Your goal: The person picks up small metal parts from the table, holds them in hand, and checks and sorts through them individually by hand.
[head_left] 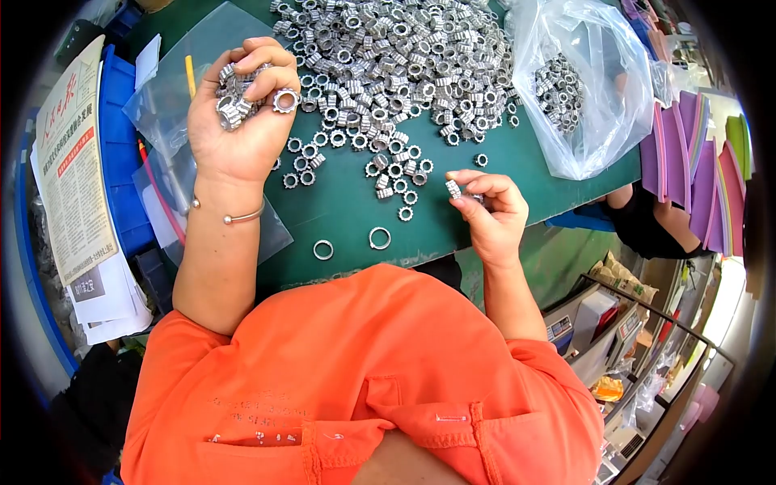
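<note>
My left hand (242,121) is raised at the upper left, palm up, its fingers curled round several small toothed metal rings. Between the thumb and forefinger of my right hand (495,212) is one small metal ring (453,189); something metallic also shows behind those fingers. A large heap of the same rings (396,56) covers the back of the green table (347,214), with loose ones spread toward the front. Two smooth thin rings, one left (323,250) and one right (379,238), lie apart near the table's front edge.
An open clear plastic bag (590,105) with more rings stands right of the heap. At left are a flat plastic sheet (271,230), a yellow stick (190,77), a blue bin (121,162) and a newspaper (77,162). Part of another person (667,222) shows beyond the right edge.
</note>
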`<control>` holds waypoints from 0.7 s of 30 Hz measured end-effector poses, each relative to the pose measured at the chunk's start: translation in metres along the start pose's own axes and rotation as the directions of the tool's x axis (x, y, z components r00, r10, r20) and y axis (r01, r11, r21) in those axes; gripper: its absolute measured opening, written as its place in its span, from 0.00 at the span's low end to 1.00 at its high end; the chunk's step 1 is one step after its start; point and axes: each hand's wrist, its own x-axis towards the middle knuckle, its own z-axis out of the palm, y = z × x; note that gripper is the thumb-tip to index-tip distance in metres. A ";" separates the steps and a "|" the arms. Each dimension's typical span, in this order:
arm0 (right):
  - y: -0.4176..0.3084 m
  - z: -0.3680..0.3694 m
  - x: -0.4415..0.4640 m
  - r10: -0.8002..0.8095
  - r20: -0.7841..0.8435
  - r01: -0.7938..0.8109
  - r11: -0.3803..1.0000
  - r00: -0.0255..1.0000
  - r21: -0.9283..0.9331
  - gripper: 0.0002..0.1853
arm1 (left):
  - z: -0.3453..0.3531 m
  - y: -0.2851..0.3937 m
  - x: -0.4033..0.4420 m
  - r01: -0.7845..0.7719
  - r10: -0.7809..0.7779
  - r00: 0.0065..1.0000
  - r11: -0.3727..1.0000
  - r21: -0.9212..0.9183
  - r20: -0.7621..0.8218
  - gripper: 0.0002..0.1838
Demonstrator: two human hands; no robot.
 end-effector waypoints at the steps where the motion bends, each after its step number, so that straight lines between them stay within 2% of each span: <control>1: 0.000 0.000 0.000 0.031 -0.010 -0.031 0.998 0.999 0.053 0.12 | 0.000 0.000 0.000 0.002 -0.002 1.000 1.000 -0.005 0.006 0.01; 5: 0.001 -0.006 -0.001 0.139 0.002 -0.138 0.978 0.990 0.155 0.12 | 0.000 0.000 0.000 0.009 -0.009 1.000 1.000 0.002 0.006 0.01; 7: -0.001 -0.008 0.001 0.318 0.109 -0.323 0.765 0.942 0.557 0.09 | 0.001 -0.001 0.000 -0.005 0.004 1.000 1.000 -0.008 -0.002 0.01; 8: -0.003 -0.013 0.002 0.372 0.134 -0.358 0.638 0.919 0.682 0.07 | 0.001 -0.002 0.000 0.002 -0.002 1.000 1.000 -0.007 0.005 0.01; 10: -0.008 -0.022 0.007 0.378 0.087 -0.300 0.551 0.922 0.779 0.05 | 0.001 -0.001 -0.001 -0.019 0.019 1.000 1.000 -0.002 -0.002 0.02; 11: -0.007 -0.031 0.011 0.338 0.021 -0.248 0.645 0.941 0.723 0.06 | 0.001 -0.001 -0.001 -0.018 0.018 1.000 1.000 0.007 0.005 0.02; 12: -0.006 -0.038 0.014 0.364 -0.114 -0.248 0.800 0.924 0.546 0.06 | 0.001 -0.001 -0.001 -0.021 0.021 1.000 1.000 0.005 0.007 0.02; 13: -0.006 -0.043 0.017 0.375 -0.226 -0.314 0.912 0.899 0.263 0.07 | 0.001 -0.002 -0.001 -0.015 0.015 1.000 1.000 0.005 0.016 0.02; 14: -0.008 -0.044 0.019 0.347 -0.339 -0.382 0.923 0.874 -0.039 0.07 | 0.000 -0.003 -0.001 -0.005 0.005 1.000 1.000 0.004 0.022 0.02; 15: -0.004 -0.039 0.023 0.146 -0.367 -0.303 0.858 0.918 -0.415 0.09 | 0.001 -0.003 -0.001 -0.005 0.005 1.000 1.000 0.005 0.012 0.01; 17: -0.003 -0.034 0.023 0.046 -0.211 -0.189 0.656 0.976 -0.730 0.11 | 0.000 -0.003 -0.001 0.000 0.000 1.000 1.000 -0.001 0.016 0.01; 18: -0.003 -0.030 0.024 0.005 -0.147 -0.129 0.503 0.989 -0.855 0.10 | 0.000 -0.003 -0.001 0.001 -0.001 1.000 1.000 -0.004 0.019 0.01; 20: 0.000 -0.030 0.022 0.021 -0.128 -0.120 0.511 0.992 -0.851 0.10 | 0.000 -0.003 -0.001 0.004 -0.004 1.000 1.000 -0.005 0.016 0.01; 21: 0.004 -0.032 0.020 0.019 -0.116 -0.096 0.701 0.993 -0.707 0.11 | 0.001 -0.003 -0.001 0.006 -0.006 1.000 1.000 -0.007 0.015 0.01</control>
